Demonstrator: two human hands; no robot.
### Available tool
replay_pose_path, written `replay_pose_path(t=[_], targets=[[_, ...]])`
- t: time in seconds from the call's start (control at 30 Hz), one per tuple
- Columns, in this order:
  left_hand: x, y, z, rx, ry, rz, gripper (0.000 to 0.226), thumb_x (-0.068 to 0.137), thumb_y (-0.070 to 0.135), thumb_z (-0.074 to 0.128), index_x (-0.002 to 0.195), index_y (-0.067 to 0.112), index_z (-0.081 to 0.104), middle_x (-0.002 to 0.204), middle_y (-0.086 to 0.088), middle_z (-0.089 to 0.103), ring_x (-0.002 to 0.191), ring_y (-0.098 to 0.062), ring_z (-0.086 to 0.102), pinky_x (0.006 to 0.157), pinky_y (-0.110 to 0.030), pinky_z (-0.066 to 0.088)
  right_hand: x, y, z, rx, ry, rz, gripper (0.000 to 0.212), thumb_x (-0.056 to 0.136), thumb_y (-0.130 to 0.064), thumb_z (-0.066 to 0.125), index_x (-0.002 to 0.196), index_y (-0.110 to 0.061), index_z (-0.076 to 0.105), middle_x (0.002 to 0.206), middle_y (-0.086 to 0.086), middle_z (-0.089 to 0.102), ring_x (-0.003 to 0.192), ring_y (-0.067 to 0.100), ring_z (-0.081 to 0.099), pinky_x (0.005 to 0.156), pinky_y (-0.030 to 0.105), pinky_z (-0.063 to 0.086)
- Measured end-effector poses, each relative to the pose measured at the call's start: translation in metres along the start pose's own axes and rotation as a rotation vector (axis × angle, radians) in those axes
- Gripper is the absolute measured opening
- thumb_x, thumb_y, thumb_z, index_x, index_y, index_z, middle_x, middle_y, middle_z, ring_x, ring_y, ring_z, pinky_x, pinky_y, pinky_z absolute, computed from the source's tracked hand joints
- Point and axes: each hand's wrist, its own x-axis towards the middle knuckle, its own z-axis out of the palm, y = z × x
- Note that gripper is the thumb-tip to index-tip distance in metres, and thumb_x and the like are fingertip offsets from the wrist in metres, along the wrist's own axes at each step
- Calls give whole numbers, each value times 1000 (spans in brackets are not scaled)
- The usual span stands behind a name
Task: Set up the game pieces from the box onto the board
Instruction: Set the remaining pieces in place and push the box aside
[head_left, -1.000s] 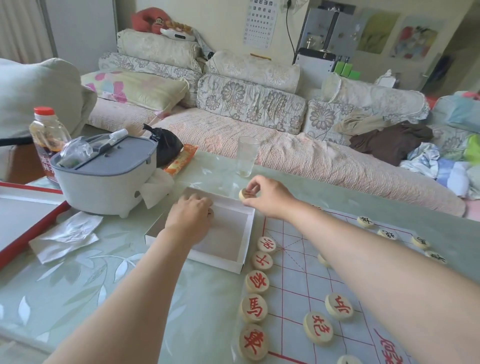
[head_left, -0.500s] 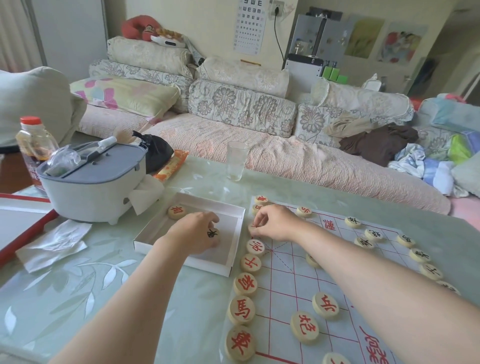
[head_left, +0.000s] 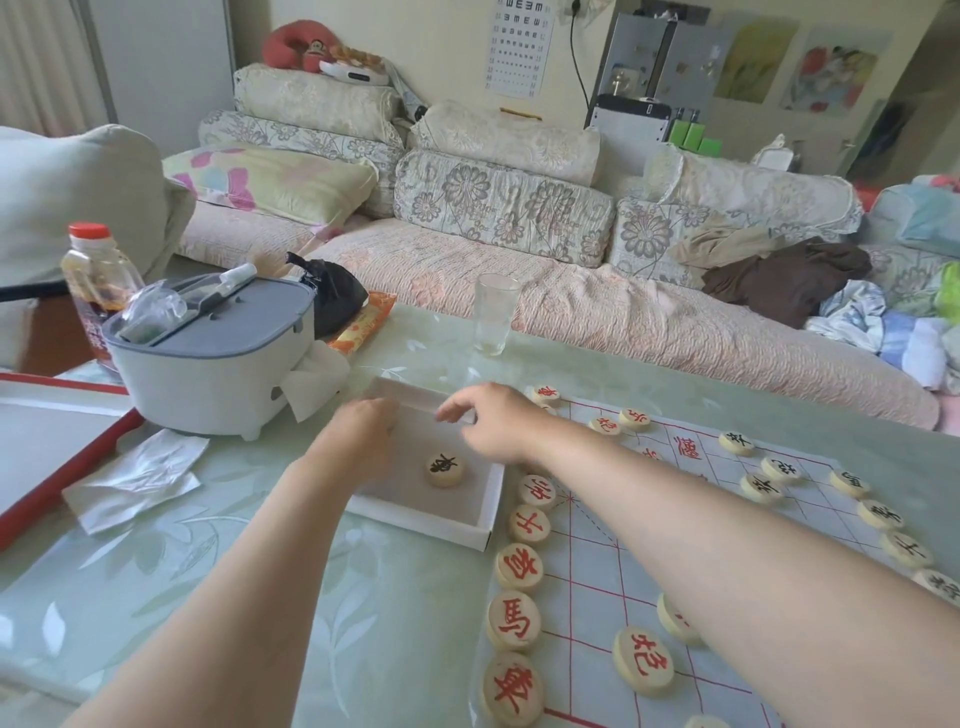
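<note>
A shallow white box (head_left: 431, 525) lies on the glass table, left of the white board with a red grid (head_left: 623, 571). One round pale piece with a black character (head_left: 445, 469) lies in the box. My left hand (head_left: 358, 441) is curled, knuckles up, over the box's far left part; its fingertips are hidden. My right hand (head_left: 493, 421) reaches over the box's far right edge with fingers apart and nothing in them. Red-lettered pieces (head_left: 513, 621) line the board's left edge. Black-lettered pieces (head_left: 761, 488) line its right edge.
A grey lidded appliance (head_left: 208, 364) stands left of the box, a sauce bottle (head_left: 98, 280) behind it. An upright drinking glass (head_left: 493, 314) is beyond the box. A red-rimmed tray (head_left: 52, 441) and a crumpled tissue (head_left: 135, 473) lie at the left. A sofa runs behind the table.
My right hand moved from the board's left edge to over the box. The black-lettered piece my left hand held now lies loose in the box. My left hand shifted to the far left corner.
</note>
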Motion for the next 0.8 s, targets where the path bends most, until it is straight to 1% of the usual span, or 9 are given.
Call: replay_pose_path(t=[0.13, 0.2, 0.33, 0.4, 0.43, 0.5, 0.57, 0.67, 0.8], targets=[[1, -3, 7, 64, -77, 16, 49, 90, 4, 43, 137, 16, 48, 141, -4, 43, 128, -24, 42, 102, -30, 38, 1, -12, 11, -54, -160, -19, 50, 83, -15, 59, 127, -38, 64, 96, -22, 57, 87, 3, 53, 71, 14, 39], [2, -2, 1, -6, -54, 12, 49, 90, 4, 46, 138, 14, 48, 136, -5, 50, 123, -23, 48, 95, -25, 39, 2, -11, 17, -115, -152, -34, 45, 81, -24, 65, 122, -41, 68, 103, -20, 60, 93, 4, 55, 75, 16, 39], [1, -2, -2, -170, -6, 63, 52, 88, 5, 53, 138, 17, 49, 121, -2, 60, 106, -19, 54, 85, -24, 41, 2, -6, 19, -145, -143, -30, 38, 79, -27, 67, 113, -44, 71, 113, -17, 62, 103, 7, 58, 86, 21, 46], [2, -4, -1, -219, 40, 50, 53, 85, 4, 57, 136, 17, 51, 122, -3, 59, 104, -18, 52, 87, -27, 43, 1, -3, 18, -154, -150, -26, 38, 80, -27, 66, 114, -44, 71, 120, -18, 63, 109, 7, 58, 93, 23, 47], [3, -4, -1, -210, 46, 40, 55, 84, 4, 58, 137, 17, 50, 127, -5, 56, 110, -20, 50, 92, -29, 43, 0, -1, 16, -151, -157, -20, 39, 80, -26, 65, 114, -44, 71, 121, -18, 63, 110, 6, 58, 94, 23, 47], [3, -2, 0, -107, 4, 28, 57, 87, 10, 56, 142, 20, 44, 139, -9, 46, 126, -25, 42, 101, -31, 39, -3, 4, 14, -136, -177, -10, 40, 81, -27, 65, 116, -44, 70, 119, -19, 62, 109, 5, 57, 91, 21, 47], [3, -3, 6, -26, -63, 37, 53, 90, 19, 53, 142, 23, 44, 143, -8, 44, 131, -26, 39, 103, -30, 37, -6, 6, 14, -145, -185, -15, 38, 82, -33, 67, 118, -44, 68, 106, -25, 58, 101, 3, 55, 85, 19, 44], [2, -2, 14, 2, -49, 74, 35, 90, 27, 56, 124, 16, 60, 126, -8, 60, 116, -27, 52, 91, -28, 42, -7, 8, 17, -205, -176, -59, 39, 81, -35, 67, 118, -45, 66, 108, -22, 60, 102, 7, 57, 86, 23, 49], [2, 3, 12, 8, -6, 84, 39, 85, 34, 66, 121, 19, 62, 121, -7, 62, 110, -28, 56, 86, -29, 45, -9, 10, 17, -201, -96, -68, 43, 82, -35, 68, 124, -40, 65, 118, -13, 61, 107, 10, 57, 84, 22, 43]])
